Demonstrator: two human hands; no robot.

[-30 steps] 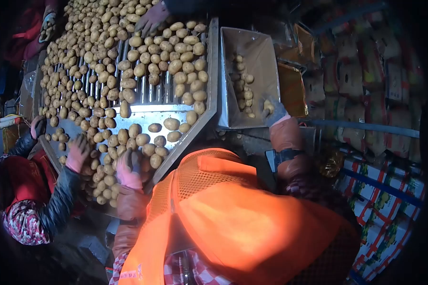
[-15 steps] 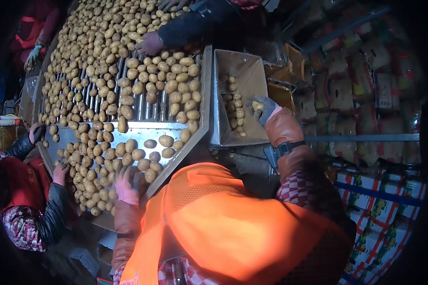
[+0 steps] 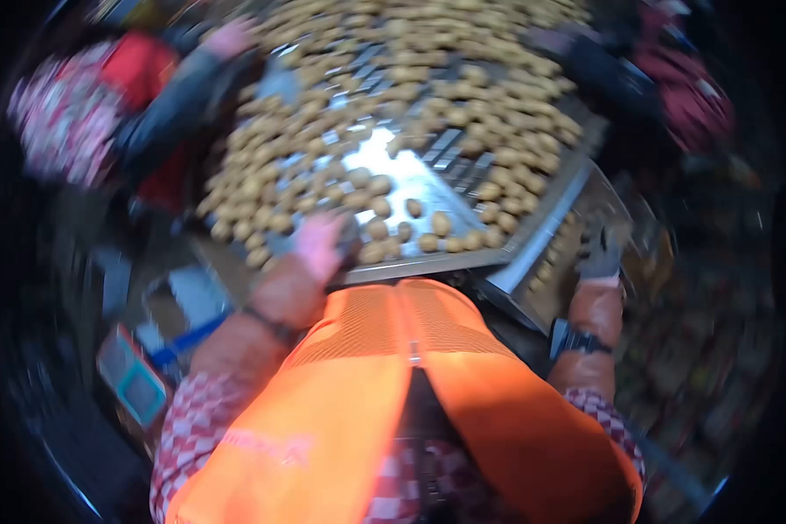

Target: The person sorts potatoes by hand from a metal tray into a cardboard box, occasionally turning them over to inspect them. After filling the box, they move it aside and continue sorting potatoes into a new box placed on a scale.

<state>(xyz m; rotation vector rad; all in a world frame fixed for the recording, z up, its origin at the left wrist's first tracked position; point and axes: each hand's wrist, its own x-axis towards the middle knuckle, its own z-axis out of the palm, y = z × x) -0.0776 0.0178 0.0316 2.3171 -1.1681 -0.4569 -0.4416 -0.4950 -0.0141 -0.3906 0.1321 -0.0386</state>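
Brown carton (image 3: 547, 293) beside the right hand (image 3: 600, 249), long axis slanting away rightward
Left hand (image 3: 325, 244) by potatoes (image 3: 377, 229); blur: cannot tell whether either hand grips

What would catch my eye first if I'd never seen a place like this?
Probably the bright orange vest, filling the lower middle of the view. Just beyond it spreads a great mass of potatoes on a metal sorting table, with a patch of glare near its middle. The left hand is at the near edge of the potatoes, while the right is over a box beside the table.
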